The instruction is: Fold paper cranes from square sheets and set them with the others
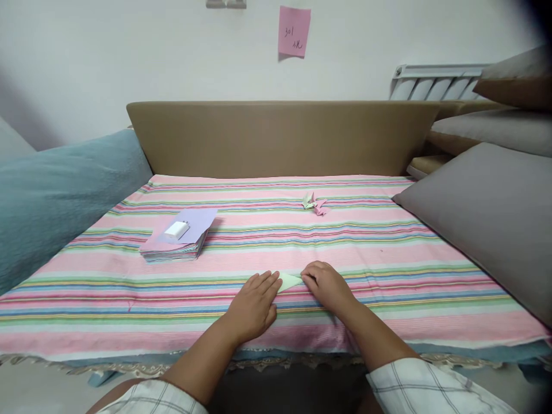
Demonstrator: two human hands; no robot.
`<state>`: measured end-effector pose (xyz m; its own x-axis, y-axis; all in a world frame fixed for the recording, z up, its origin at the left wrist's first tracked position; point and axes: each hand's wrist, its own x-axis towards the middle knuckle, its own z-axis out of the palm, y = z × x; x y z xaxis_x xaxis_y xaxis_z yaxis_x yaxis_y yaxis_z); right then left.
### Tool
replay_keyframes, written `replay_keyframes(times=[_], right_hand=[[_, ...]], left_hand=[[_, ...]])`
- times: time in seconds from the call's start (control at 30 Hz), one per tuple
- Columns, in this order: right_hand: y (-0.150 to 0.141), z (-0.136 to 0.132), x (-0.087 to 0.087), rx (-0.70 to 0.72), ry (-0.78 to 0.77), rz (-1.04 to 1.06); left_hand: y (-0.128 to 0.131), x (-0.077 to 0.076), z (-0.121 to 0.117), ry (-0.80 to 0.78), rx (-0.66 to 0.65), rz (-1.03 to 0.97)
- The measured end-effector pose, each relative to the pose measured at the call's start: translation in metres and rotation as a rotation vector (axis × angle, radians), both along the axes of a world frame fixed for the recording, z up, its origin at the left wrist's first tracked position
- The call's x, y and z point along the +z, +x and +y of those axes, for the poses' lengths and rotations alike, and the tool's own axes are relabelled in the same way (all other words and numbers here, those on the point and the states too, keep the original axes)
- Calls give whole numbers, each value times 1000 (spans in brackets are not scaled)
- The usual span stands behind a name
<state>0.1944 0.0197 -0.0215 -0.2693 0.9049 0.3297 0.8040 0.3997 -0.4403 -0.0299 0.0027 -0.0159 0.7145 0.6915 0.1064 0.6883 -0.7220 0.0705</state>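
Note:
A small folded piece of pale green paper (288, 282) lies on the striped cloth between my hands, its narrow tip toward the right. Flat over its left part rests my left hand (255, 302), fingers stretched out and pointing away from me. My right hand (326, 286) pinches the pointed right end between thumb and fingers. The part of the paper beneath my left hand is hidden.
Farther back sit two small origami figures, one pale green (308, 200) and one pink (319, 207). At left, a stack of coloured paper (172, 253) carries a white charger plug (176, 230). Grey cushions (478, 213) border the right, a blue cushioned arm (73, 190) the left.

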Motion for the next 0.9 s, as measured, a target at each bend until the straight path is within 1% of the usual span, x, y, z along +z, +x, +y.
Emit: replay_keyframes(times=[0.07, 0.1, 0.17, 0.23, 0.4, 0.57, 0.73, 0.9], right_hand=[[-1, -2, -1, -24, 93, 35], [-3, -4, -2, -5, 136, 46], [-9, -8, -5, 102, 168, 44], [-16, -11, -9, 147, 141, 15], [-27, -10, -15, 141, 42, -14], [-31, -9, -16, 173, 48, -19], [-34, -13, -14, 110, 57, -114], [-29, -17, -9, 58, 56, -134]], left_hand=[[1, 0, 0, -2, 4, 0], [1, 0, 0, -2, 7, -4], [2, 0, 0, -2, 12, -17], [2, -1, 0, 3, 16, -25], [2, -2, 0, 16, 22, -35], [3, -4, 1, 14, 30, -64], [5, -5, 2, -2, 60, -66], [6, -5, 1, -12, 77, -73]])
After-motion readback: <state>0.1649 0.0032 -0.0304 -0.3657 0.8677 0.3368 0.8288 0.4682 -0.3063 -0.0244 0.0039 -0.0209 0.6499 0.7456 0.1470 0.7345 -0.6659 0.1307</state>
